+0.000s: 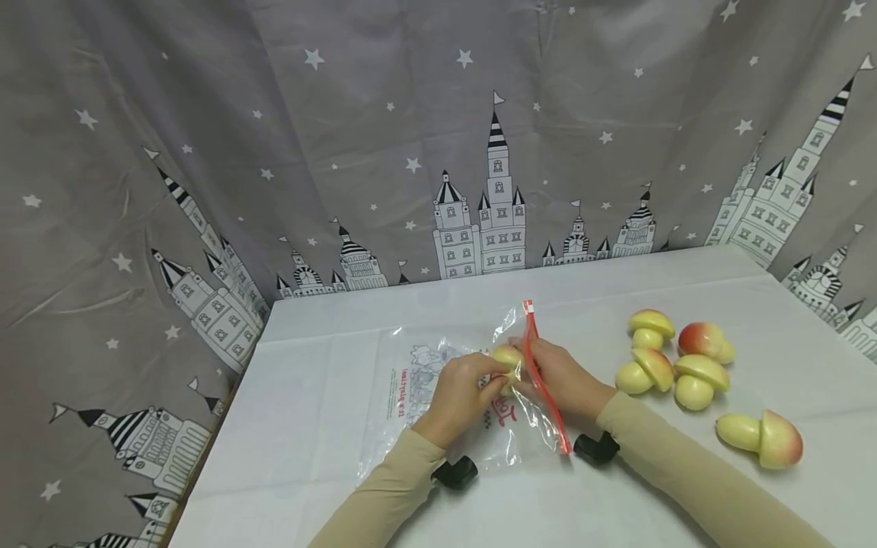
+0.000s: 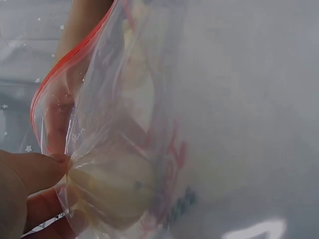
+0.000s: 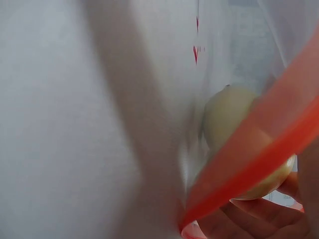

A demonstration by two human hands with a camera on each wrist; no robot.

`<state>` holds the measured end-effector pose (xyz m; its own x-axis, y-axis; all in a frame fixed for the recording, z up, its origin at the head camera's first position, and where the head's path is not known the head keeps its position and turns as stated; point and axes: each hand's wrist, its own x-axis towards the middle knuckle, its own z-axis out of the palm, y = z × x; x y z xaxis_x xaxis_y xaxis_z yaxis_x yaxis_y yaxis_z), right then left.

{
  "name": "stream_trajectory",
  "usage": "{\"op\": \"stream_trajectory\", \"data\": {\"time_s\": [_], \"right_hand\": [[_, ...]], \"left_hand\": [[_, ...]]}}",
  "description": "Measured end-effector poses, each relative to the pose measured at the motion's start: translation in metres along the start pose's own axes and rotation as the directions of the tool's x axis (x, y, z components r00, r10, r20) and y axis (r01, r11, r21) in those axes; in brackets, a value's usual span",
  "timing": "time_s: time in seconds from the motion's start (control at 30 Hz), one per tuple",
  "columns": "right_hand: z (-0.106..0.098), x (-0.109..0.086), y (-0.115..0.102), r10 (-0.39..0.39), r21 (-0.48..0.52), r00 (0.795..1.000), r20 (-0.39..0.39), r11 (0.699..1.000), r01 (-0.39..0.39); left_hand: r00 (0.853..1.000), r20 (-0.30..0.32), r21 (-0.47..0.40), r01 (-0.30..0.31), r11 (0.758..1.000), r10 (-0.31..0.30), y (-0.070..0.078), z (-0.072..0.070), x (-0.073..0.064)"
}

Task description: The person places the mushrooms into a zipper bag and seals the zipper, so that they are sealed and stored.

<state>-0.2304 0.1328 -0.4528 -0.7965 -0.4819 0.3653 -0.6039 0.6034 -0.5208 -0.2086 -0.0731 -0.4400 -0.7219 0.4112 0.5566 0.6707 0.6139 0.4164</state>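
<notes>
Head view: one clear zip bag [image 1: 393, 438], red closure strip [image 1: 550, 399], on a white bench [image 1: 294, 411]; red lettering [image 1: 403, 393] and line drawings [image 1: 426, 364], too small to read surely. Left hand [image 1: 460, 392], fingers narrow, pinching film; right hand [image 1: 565, 374] at the mouth, around one yellow mushroom [image 1: 507, 355] inside. Five loose mushrooms [image 1: 700, 374], yellow with reddish caps, right side. Castle-print curtain [image 1: 384, 137] behind. Left wrist view: mushroom against gathered film; red print blurred, illegible. Right wrist view: right fingers holding the mushroom, strip crossing before it.
</notes>
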Motion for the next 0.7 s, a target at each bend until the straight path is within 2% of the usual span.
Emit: {"op": "stream_trajectory", "data": {"time_s": [0.33,0.57,0.7], "right_hand": [[0.006,0.009,-0.006,-0.024,0.003,1.000,0.006,1.000,0.024],[0.007,0.011,-0.007,-0.025,0.117,0.999,0.023,0.993,0.022],[0.010,0.014,-0.008,-0.030,0.138,0.999,0.027,0.990,0.026]], "left_hand": [[1.000,0.004,-0.016,-0.017,1.000,0.017,-0.001,0.001,0.001],[0.998,-0.014,-0.014,-0.059,0.998,0.059,0.000,-0.001,0.002],[0.997,-0.015,-0.011,-0.070,0.997,0.070,0.000,-0.002,0.002]]}}
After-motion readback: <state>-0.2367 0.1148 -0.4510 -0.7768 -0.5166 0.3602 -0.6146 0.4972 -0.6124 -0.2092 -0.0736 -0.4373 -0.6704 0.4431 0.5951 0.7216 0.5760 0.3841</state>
